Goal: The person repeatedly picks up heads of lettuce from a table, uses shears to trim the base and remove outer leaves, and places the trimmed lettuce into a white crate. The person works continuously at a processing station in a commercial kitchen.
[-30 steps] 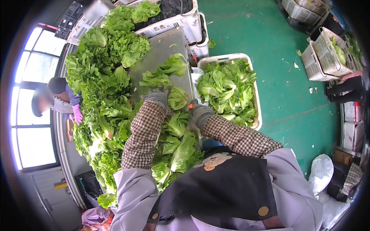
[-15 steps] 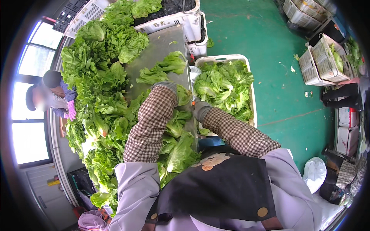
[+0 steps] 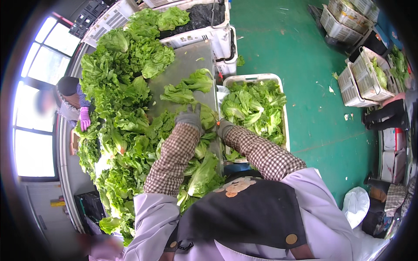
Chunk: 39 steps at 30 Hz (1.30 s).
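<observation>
My left hand [image 3: 190, 117], in a grey glove, is over the metal table with its fingers stretched forward and apart. It is right beside a lettuce [image 3: 208, 115] at the table's edge; the thumb side is partly hidden. My right hand [image 3: 224, 128], also gloved in grey, is closed at the table's right edge around a small tool with an orange part [image 3: 218, 123]; the rest of the tool is hidden. Loose lettuce leaves [image 3: 191, 85] lie just beyond my left hand. Several lettuces [image 3: 202, 176] lie near my body, below my left forearm.
A big heap of lettuce [image 3: 117, 87] covers the left of the metal table [image 3: 191, 56]. On the right stands a white crate [image 3: 286, 117] full of lettuce. White crates [image 3: 222, 39] stand at the far end. Across the heap, a co-worker's purple-gloved hand [image 3: 85, 118] touches leaves.
The view has shifted slightly, so the table sits lower. My left hand's fingers now show stretched apart, where they were hidden behind the sleeve. The co-worker's gloved hand has shifted on the heap.
</observation>
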Each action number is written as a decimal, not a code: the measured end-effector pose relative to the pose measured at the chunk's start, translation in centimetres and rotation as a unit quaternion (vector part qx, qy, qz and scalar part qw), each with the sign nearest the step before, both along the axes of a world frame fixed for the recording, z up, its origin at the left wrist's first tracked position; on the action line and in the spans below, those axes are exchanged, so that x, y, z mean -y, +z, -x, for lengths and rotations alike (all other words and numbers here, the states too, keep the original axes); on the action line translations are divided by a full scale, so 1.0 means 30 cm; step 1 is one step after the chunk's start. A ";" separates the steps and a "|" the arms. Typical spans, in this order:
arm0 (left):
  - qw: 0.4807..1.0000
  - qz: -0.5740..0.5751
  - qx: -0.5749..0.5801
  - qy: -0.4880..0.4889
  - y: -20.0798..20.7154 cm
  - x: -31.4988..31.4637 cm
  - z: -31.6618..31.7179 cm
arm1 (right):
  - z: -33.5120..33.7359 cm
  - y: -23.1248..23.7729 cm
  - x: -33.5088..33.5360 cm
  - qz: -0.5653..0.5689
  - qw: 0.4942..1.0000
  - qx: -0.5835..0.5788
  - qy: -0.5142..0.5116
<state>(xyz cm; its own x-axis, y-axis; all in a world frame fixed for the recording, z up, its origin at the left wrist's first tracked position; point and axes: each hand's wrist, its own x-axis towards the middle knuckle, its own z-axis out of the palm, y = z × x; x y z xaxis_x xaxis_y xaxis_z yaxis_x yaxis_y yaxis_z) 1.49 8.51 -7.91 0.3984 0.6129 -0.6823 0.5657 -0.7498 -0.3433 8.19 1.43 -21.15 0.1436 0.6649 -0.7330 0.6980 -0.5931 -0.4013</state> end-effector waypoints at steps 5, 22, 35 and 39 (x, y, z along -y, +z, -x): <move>0.996 -0.021 0.048 0.073 0.012 0.092 0.056 | 0.033 -0.058 -0.050 0.004 0.999 0.036 0.003; 0.980 -0.046 0.162 0.104 -0.101 0.103 0.184 | 0.028 -0.037 0.027 -0.006 0.999 0.012 -0.032; 0.577 0.360 0.612 0.404 -0.170 -0.212 0.238 | -0.140 -0.033 0.233 -0.166 0.780 -0.280 -0.535; 0.610 0.348 0.673 0.232 -0.050 -0.060 0.149 | -0.074 0.290 0.195 -0.237 0.676 -0.436 -0.545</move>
<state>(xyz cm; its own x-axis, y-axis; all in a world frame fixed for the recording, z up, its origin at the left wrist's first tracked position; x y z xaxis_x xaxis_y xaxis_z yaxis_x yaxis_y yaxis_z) -2.97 10.32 -9.39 0.7789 0.6211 -0.0871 0.1895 -0.1007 0.9767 10.41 -4.43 -12.46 0.3891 0.7015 -0.5971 -0.6744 -0.2247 -0.7034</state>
